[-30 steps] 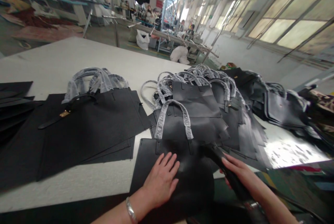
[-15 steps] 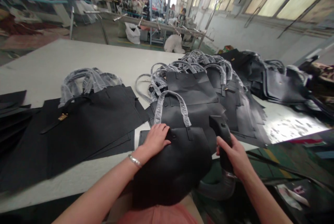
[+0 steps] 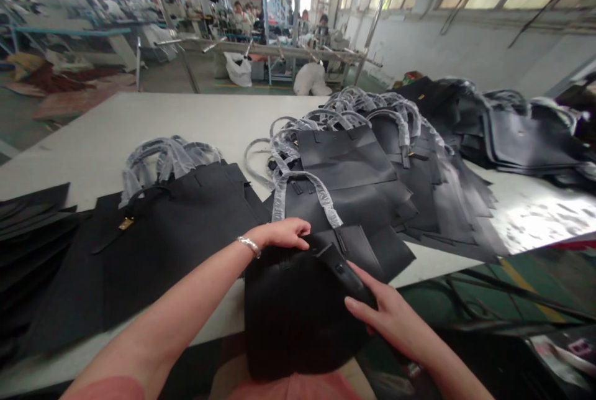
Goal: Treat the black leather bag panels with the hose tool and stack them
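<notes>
Head view: left hand (image 3: pixel 285 233) apparently pinching black panel (image 3: pixel 295 322); right hand (image 3: pixel 384 305) gripping dark tool (image 3: pixel 343 272).

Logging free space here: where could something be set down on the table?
The widest bare patch of table lies beyond the left bag stack, toward the far edge. A smaller, glare-lit patch sits between the middle pile, far-right bags and near edge. Bags crowd the middle, around left hand and right hand.

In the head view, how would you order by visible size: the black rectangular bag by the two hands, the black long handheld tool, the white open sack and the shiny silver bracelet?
Black rectangular bag
Black handheld tool, partly covered by the right hand
White open sack, farther away
Silver bracelet
</notes>
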Tool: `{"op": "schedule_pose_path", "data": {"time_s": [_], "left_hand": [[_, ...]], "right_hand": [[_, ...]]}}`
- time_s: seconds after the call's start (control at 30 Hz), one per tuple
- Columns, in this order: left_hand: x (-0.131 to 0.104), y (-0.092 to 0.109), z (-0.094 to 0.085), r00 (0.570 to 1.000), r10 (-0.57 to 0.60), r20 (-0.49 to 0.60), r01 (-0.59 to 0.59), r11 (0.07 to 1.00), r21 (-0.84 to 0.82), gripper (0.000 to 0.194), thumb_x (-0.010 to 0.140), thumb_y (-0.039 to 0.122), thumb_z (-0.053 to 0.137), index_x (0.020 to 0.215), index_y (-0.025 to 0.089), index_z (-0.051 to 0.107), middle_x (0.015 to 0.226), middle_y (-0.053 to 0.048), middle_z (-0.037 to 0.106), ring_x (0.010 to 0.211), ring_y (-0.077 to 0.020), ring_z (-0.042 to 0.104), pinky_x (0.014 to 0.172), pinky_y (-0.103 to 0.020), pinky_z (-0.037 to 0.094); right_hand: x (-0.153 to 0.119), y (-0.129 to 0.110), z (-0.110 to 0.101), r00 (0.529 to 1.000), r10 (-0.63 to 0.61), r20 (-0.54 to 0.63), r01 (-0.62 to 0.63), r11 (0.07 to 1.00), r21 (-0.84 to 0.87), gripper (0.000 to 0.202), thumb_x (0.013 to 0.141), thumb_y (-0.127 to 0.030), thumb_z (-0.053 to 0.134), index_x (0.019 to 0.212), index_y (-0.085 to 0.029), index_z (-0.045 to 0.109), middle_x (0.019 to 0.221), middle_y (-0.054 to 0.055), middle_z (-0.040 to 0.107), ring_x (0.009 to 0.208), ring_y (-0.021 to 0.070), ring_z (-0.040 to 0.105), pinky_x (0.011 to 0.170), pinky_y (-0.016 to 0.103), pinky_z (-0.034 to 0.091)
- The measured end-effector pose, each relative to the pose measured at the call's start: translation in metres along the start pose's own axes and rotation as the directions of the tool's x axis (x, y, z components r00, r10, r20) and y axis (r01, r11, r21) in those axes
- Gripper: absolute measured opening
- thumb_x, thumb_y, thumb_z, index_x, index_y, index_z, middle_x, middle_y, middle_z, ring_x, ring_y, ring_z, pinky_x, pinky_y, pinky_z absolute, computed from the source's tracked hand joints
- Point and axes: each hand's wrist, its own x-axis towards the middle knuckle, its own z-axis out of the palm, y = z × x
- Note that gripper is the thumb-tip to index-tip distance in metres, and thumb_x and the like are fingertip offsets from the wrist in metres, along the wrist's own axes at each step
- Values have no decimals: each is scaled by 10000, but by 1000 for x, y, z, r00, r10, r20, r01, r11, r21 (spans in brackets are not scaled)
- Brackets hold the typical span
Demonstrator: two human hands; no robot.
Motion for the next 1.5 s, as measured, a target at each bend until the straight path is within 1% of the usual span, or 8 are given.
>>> {"op": "schedule_pose_path", "data": {"time_s": [0.2, 0.4, 0.7, 0.87, 1.07, 1.27, 1.4, 1.5], "left_hand": [[-7, 7, 0, 984, -152, 91, 177, 888, -424, 371, 654, 213, 688, 1012, 164, 603, 740, 27, 601, 594, -115, 522, 542, -214, 381], [-18, 7, 6, 925, -266, 270, 379, 618, -689, 559, 592, 147, 753, 1130, 212, 615, 988, -36, 691, 764, -169, 662, 647, -250, 496], [-32, 32, 31, 966, -256, -27, 96, 457, -884, 525, 546, 5, 665, 1045, 156, 608, 931, -57, 707, 735, -153, 667, 688, -261, 524], [-35, 51, 30, 918, -235, -319, -150, 541, -827, 542, 584, -23, 633, 1085, 179, 586, 1247, -85, 610, 1033, -185, 627, 818, -262, 506], [-19, 35, 12, 774, -305, -555, -351, 522, -777, 288, 754, 119, 680, 948, 173, 474, 1070, -87, 683, 952, -173, 664, 846, -309, 500], [-1, 8, 15, 727, -307, -614, 11, 900, -436, 290, 692, -40, 555, 903, 157, 533, 940, -43, 651, 810, -133, 628, 778, -277, 488], [-15, 13, 44, 751, -189, -633, 144, 982, -122, 116, 742, 88, 591, 807, 179, 559, 765, 4, 588, 731, -154, 569, 751, -298, 462], [-36, 21, 73, 685, -132, -716, 251, 966, 62, 194, 780, 259, 650, 913, 187, 529, 901, -28, 567, 815, -187, 557, 770, -327, 468]], "right_hand": [[19, -11, 4, 992, -53, -114, 53, 999, -3, 709, 827, -468, 622, 1457, -217, 414, 635, -41, 623, 509, 151, 582, 528, 262, 472], [29, 3, -12, 934, -119, -336, 154, 985, 79, 781, 824, -472, 621, 1488, -190, 322, 593, -52, 615, 582, 190, 605, 641, 305, 503], [47, 40, -2, 871, -52, -489, 94, 994, 61, 787, 826, -510, 591, 1479, -164, 320, 573, -57, 610, 597, 205, 617, 666, 322, 488], [45, 40, 1, 886, -45, -462, 78, 996, 52, 783, 823, -525, 580, 1467, -147, 346, 600, -51, 629, 621, 218, 640, 670, 319, 491], [48, 43, 1, 897, -31, -441, 19, 999, -31, 781, 843, -556, 532, 1473, -142, 331, 539, -47, 621, 619, 249, 647, 679, 347, 487], [50, 41, 0, 897, -28, -441, 7, 999, -49, 780, 827, -572, 539, 1464, -160, 356, 530, -43, 636, 632, 266, 664, 664, 347, 490], [48, 40, -1, 899, -37, -437, 11, 998, -62, 771, 833, -576, 536, 1462, -167, 357, 541, -44, 641, 639, 257, 664, 678, 342, 486], [48, 40, -1, 900, -42, -434, 10, 997, -76, 768, 840, -589, 523, 1460, -171, 350, 552, -47, 639, 621, 242, 651, 694, 341, 478]]}}
